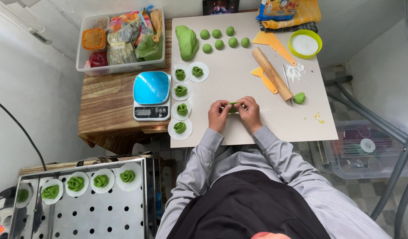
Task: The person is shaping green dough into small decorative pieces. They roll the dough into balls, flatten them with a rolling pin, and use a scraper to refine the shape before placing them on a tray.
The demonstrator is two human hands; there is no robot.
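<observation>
From the head camera, a small piece of green dough is being pinched between both hands, so the left hand and the right hand are both closed on it with fingertips meeting over the pale board that sits on the counter. The dough piece is held just above the board's near edge, right in front of the grey sleeves. Further back on the board, a big lump of green dough is laid next to seven little dough balls set in two rows. Down the left side of the board, five shaped green pieces on white paper rounds are lined up, just beside a blue-topped kitchen scale. A wooden rolling pin is lying slantwise to the right of the hands, with two orange scrapers near it, a knife alongside, and a small green scrap at its near end. A green-rimmed bowl of white flour is parked at the far right corner. A clear tub of packets is kept behind the scale. Lower left, a perforated steel tray is loaded with more shaped green pieces on paper rounds.
</observation>
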